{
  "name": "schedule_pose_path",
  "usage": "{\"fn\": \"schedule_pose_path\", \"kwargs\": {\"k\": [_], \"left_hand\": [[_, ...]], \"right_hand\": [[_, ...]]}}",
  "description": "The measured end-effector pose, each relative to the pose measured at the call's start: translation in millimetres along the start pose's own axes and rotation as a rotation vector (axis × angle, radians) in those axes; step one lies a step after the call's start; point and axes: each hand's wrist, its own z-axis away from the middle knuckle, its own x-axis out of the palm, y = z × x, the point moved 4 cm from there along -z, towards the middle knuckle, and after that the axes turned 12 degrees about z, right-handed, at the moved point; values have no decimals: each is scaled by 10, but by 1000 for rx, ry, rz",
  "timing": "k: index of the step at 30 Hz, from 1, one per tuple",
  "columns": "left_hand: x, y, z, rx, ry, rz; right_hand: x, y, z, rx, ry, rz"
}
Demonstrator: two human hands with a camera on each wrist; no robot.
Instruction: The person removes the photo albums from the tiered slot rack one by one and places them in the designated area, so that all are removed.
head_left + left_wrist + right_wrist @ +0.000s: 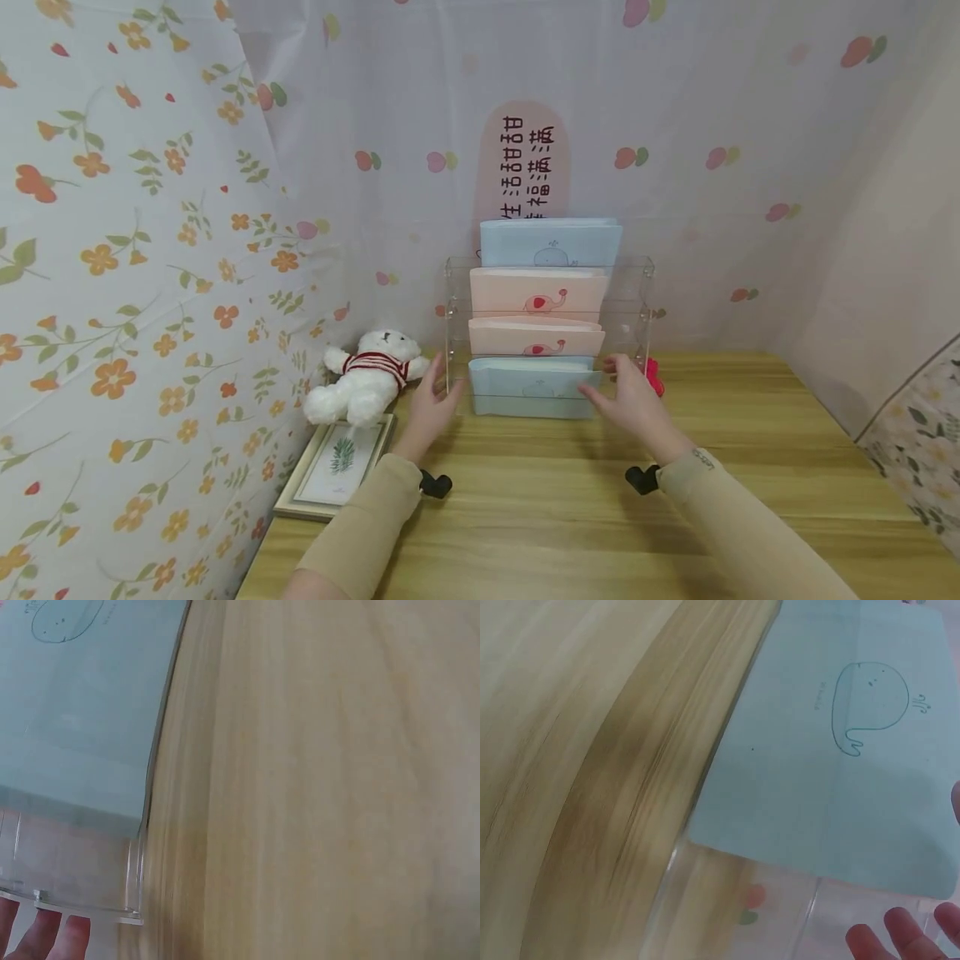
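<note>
A clear tiered rack (pixel 630 287) stands at the back of the wooden table. It holds thin booklets or folders in steps: a blue one with a whale (pixel 551 242) on top, two pink ones with elephants (pixel 536 292) in the middle, and a blue whale one (pixel 536 406) lowest in front. At the rack's left side is my left hand (pixel 433 410), its fingertips (pixel 69 934) at the clear side edge. My right hand (pixel 633 404) is by the right end of the lowest blue one, fingers (pixel 904 930) spread. Whether either hand presses on the rack I cannot tell.
Left of the rack, a white teddy bear (pixel 363 387) in a striped top leans over a framed leaf print (pixel 341 458). A red object (pixel 655 377) shows partly behind the rack's right side. Patterned cloth (pixel 150 250) hangs at the left and back.
</note>
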Motion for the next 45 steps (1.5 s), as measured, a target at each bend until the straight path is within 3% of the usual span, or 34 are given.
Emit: {"fn": "schedule_pose_path", "kwargs": {"k": [8, 15, 19, 23, 27, 30, 39, 45], "left_hand": [[-7, -130, -30, 27, 55, 54], [-5, -300, 32, -18, 116, 95], [-57, -377, 80, -37, 136, 125], [-122, -412, 86, -36, 145, 132], [-149, -411, 89, -25, 139, 136], [-135, -399, 85, -25, 148, 138], [-68, -423, 83, -45, 119, 126], [-28, -427, 76, -39, 118, 127]], "right_hand": [[83, -13, -93, 32, 10, -115], [164, -30, -143, 34, 82, -191], [203, -95, -198, -10, 131, -207], [253, -172, -277, -36, 94, -242], [308, -195, -318, 15, 33, -300], [322, -213, -324, 40, 34, -329], [305, -247, -280, 40, 167, -343], [138, -347, -198, 30, 258, -333]]}}
